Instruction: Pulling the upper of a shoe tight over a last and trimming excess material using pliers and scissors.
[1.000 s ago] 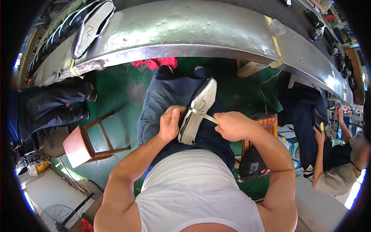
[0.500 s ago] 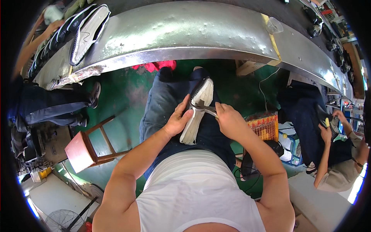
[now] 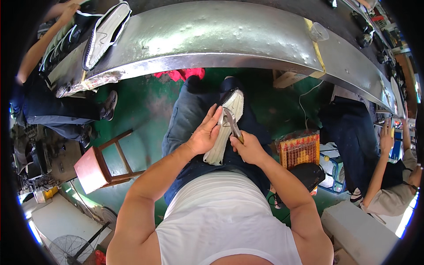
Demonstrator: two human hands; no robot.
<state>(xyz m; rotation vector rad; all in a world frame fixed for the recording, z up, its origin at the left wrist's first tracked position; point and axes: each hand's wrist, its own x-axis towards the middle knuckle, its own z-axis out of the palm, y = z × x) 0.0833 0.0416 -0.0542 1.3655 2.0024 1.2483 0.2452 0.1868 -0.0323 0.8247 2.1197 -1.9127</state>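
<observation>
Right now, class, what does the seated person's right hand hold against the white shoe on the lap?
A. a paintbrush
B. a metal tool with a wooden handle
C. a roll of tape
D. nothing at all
B: the right hand grips a metal tool whose tip lies on the white shoe, while the left hand steadies the shoe.

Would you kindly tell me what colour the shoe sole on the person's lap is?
The shoe sole is off-white, cream; the head view shows it.
</observation>
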